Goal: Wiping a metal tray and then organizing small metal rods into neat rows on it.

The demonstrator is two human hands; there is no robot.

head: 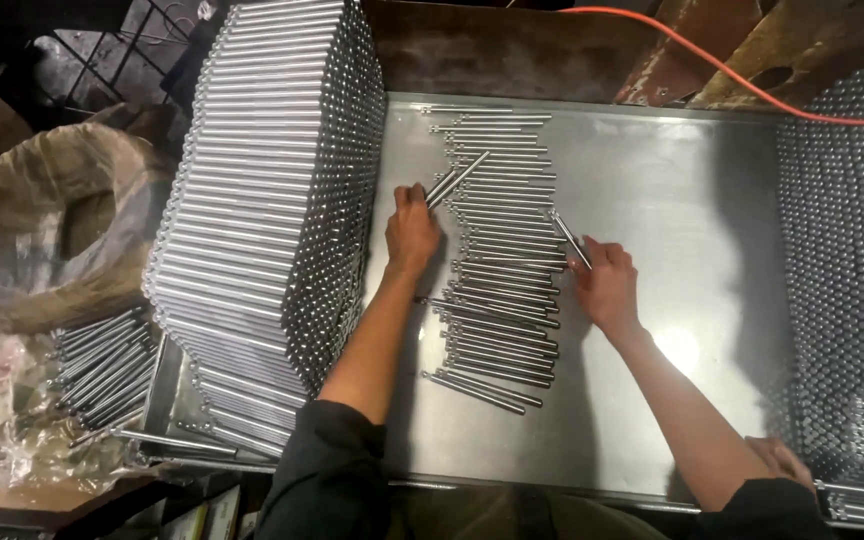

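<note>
A row of several short steel rods (500,255) lies side by side down the middle of a flat metal tray (672,200). My left hand (411,230) is at the row's left edge and grips two rods (457,179) that stick up and to the right. My right hand (605,285) is at the row's right edge and pinches one rod (570,238) that slants up to the left. Both forearms reach in from the bottom of the view, in dark sleeves.
A tall stack of steel rods (272,190) stands on the tray's left side. Another rod stack (847,260) fills the right side. A sack (52,220) and loose rods (102,365) lie off the tray to the left. An orange cable (722,68) runs behind.
</note>
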